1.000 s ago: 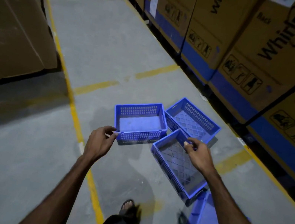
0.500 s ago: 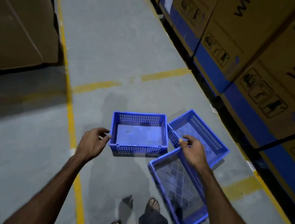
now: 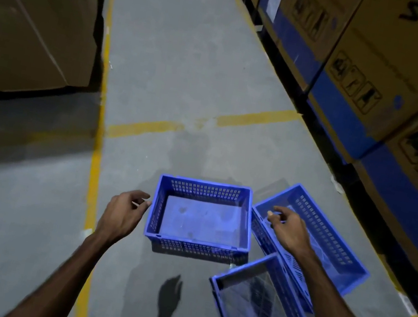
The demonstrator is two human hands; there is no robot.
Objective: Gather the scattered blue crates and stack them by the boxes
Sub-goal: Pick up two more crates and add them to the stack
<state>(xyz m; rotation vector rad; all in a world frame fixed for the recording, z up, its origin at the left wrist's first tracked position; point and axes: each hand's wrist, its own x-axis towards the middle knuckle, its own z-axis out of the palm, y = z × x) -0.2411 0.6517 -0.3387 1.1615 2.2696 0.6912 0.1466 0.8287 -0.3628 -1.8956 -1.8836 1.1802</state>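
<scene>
Three blue crates sit on the grey concrete floor [image 3: 189, 72] of a warehouse aisle. The middle crate [image 3: 201, 213] lies flat and square to the view, with a solid bottom. Just right of it, the right crate [image 3: 332, 242] is turned at an angle, its near corner close against the middle crate's right wall. The near crate [image 3: 260, 305] lies in front of both, at the lower right, and runs off the bottom edge; its far corner comes close to the middle crate's near right corner, though I cannot tell whether they touch.

The left hand [image 3: 121, 213] hovers just left of the middle crate, fingers loosely curled and apart, the tips near the crate's left rim but holding nothing. The right hand [image 3: 290, 230] hangs over the right crate's near left corner, fingers relaxed and slightly spread, gripping nothing.

Tall cardboard boxes [image 3: 382, 76] with blue bands line the right side of the aisle, just beyond the right crate. More boxes [image 3: 33, 12] stand on the far left. Yellow lines [image 3: 95, 167] mark the floor.
</scene>
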